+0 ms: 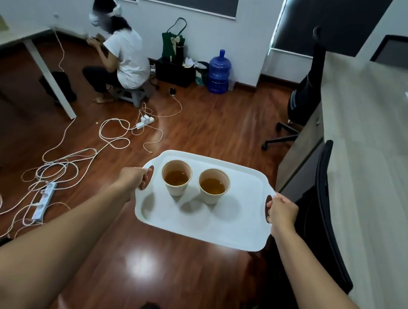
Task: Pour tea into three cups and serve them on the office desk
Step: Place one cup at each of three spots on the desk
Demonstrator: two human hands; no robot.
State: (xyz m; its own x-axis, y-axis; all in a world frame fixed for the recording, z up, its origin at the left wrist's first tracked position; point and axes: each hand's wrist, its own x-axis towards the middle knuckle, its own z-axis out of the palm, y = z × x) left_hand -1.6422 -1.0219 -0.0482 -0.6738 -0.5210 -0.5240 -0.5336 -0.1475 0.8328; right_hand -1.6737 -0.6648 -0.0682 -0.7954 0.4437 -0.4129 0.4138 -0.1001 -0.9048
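My left hand (pixel 136 178) and right hand (pixel 283 211) clamp the tray (pixel 238 223) handles, keeping both cups (pixel 176 180) level beside the desk (pixel 373 159).

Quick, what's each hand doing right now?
Left hand: grips the left handle of the tray.
Right hand: grips the tray's right handle.
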